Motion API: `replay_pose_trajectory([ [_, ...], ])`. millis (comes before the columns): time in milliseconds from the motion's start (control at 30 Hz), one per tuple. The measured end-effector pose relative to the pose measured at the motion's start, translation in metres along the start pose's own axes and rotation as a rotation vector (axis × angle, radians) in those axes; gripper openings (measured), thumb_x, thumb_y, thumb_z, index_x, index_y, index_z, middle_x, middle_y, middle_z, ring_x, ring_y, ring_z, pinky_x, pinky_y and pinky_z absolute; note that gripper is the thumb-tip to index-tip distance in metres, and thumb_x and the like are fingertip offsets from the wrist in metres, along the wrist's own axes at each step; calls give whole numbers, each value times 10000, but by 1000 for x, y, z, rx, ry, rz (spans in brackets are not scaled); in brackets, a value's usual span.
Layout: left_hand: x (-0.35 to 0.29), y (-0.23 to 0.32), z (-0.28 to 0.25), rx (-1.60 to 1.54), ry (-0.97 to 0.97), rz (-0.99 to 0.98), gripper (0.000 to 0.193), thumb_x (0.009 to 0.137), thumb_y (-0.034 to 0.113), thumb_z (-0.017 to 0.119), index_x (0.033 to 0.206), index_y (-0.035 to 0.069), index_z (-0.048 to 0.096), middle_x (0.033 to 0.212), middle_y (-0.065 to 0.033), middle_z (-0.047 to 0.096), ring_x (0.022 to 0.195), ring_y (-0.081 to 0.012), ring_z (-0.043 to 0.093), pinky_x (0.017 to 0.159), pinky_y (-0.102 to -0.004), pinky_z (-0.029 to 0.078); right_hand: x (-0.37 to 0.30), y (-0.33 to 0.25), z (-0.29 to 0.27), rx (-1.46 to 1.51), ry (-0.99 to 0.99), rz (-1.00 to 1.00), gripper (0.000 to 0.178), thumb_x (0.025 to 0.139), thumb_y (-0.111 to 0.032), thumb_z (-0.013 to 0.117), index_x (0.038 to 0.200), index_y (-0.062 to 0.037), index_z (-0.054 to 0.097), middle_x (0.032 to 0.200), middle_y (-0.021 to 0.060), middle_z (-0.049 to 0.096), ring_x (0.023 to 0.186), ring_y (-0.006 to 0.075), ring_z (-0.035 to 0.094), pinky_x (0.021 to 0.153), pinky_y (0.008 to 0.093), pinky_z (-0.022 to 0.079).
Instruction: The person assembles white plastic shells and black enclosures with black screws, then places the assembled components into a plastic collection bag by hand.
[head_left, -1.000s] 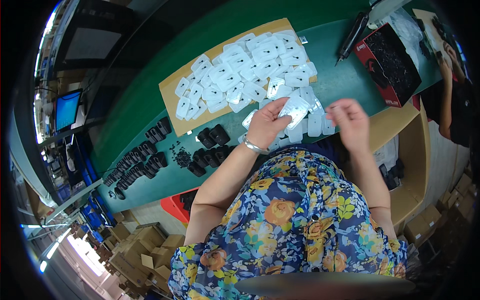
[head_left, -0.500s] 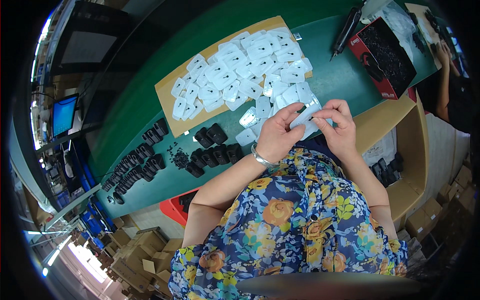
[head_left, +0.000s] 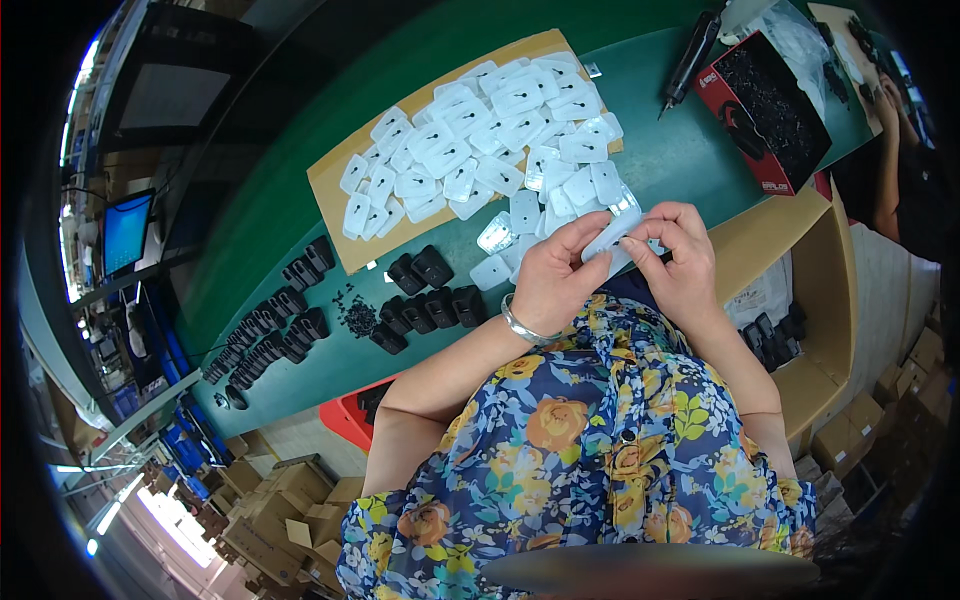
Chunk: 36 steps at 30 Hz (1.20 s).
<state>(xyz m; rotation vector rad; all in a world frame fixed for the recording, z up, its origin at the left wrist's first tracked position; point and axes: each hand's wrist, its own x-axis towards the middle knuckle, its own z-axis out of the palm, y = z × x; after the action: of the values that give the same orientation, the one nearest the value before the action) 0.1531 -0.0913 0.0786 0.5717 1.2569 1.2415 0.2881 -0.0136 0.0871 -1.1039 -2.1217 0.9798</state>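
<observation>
Between my two hands is a white plastic plate (head_left: 608, 238) with rounded corners, tilted near the table's front edge. My left hand (head_left: 560, 275) pinches its left side between thumb and fingers. At its right edge my right hand (head_left: 678, 255) also grips, the thumb and forefinger pressed together; whether a small part is between those fingertips is hidden. Just beyond my hands spreads a heap of similar white plates (head_left: 465, 120), many with a small black piece in the middle, on a cardboard sheet (head_left: 335, 185). Some loose plates lie nearest my left hand.
Black plastic housings (head_left: 438, 310) stand left of my hands, beside a pile of small black parts (head_left: 358, 318). Rows of black housings (head_left: 270, 325) run farther left. An electric screwdriver (head_left: 690, 62) and a red box (head_left: 765, 115) of small black parts lie right. A co-worker's arm (head_left: 888, 170) shows far right.
The white plate has tilted more edge-on between my hands. My fingers have shifted slightly, and both hands still hold it.
</observation>
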Motion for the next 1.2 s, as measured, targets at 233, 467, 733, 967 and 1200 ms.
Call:
replay_pose_trajectory([
  [233,2,-2,2,-5,-1,-43,359,774,-45,497,1131,-21,465,1066,-92,540,911,-87,517,757,-211,433,1,3,-1,-64,58,-164,130,620,-59,686,662,-33,566,761,71,524,711,232,517,604,312,424],
  [467,3,-3,2,135,43,-1,338,780,-22,530,1115,-21,480,1057,-79,542,893,-81,516,742,-211,442,-2,2,6,-53,130,-142,127,624,-48,680,661,-38,559,758,73,522,705,233,518,591,306,424],
  [733,-1,-7,4,93,80,143,331,774,49,560,1100,24,512,856,-14,591,632,-30,485,563,-184,424,-14,7,16,20,248,-122,119,661,-51,673,721,-36,572,808,81,516,724,212,506,621,279,416],
  [967,-3,-1,8,56,15,82,353,774,-17,541,1121,-17,473,1017,-84,551,838,-90,507,709,-215,437,-17,6,14,124,262,-3,93,686,-47,655,724,-33,571,833,81,507,740,199,505,638,267,414],
  [1200,0,-4,8,-18,14,20,367,765,-72,527,1124,-50,450,1106,-127,512,997,-147,505,822,-244,432,-14,10,12,32,212,-63,118,647,-48,669,677,-33,556,789,87,511,708,219,508,616,290,417],
])
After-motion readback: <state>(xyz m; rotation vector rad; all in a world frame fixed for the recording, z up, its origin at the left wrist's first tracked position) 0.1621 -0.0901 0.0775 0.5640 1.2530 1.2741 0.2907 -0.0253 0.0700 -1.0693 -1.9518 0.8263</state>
